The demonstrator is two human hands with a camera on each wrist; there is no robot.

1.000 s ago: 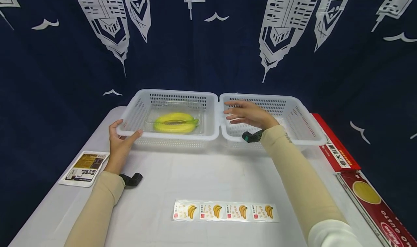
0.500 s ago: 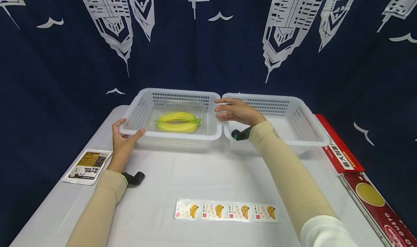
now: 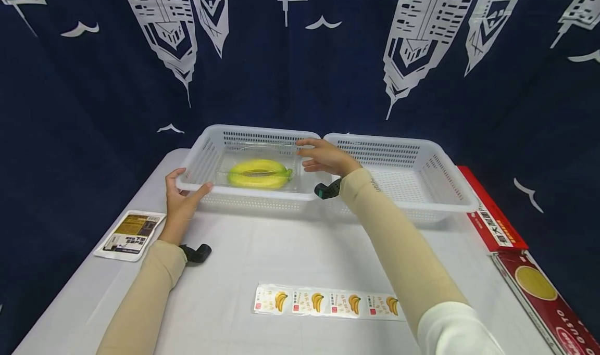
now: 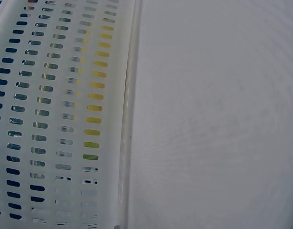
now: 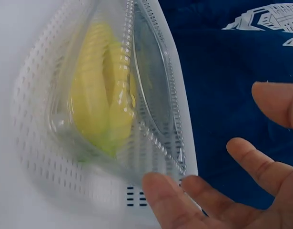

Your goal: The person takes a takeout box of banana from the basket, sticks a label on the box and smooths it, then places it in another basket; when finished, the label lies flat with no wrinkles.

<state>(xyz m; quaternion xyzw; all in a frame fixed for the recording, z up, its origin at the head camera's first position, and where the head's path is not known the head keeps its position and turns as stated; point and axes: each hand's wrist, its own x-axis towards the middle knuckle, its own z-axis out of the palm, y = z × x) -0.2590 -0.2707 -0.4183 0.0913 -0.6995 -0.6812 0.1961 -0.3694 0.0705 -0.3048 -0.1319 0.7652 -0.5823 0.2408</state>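
Observation:
My left hand (image 3: 179, 204) grips the front left corner of a white perforated basket (image 3: 255, 192), its thumb along the rim. Inside lie yellow bananas (image 3: 260, 174) with green tips, in a clear plastic clamshell box (image 5: 158, 81) whose lid stands raised. Over that basket's right end hovers my right hand (image 3: 326, 157), fingers spread and holding nothing, close to the box's right side. In the left wrist view the basket's slotted wall (image 4: 65, 109) shows yellow through its holes; the left hand itself is out of that view.
A second white basket (image 3: 433, 207) stands to the right. Along the right table edge lie a red box (image 3: 499, 219) and a dark red box (image 3: 544, 298). A strip of banana stickers (image 3: 328, 303) lies in front; a pouch (image 3: 131, 235) lies at left.
My right hand has moved left, from over the right basket to the right end of the left basket. My left hand keeps its grip on the left basket's corner.

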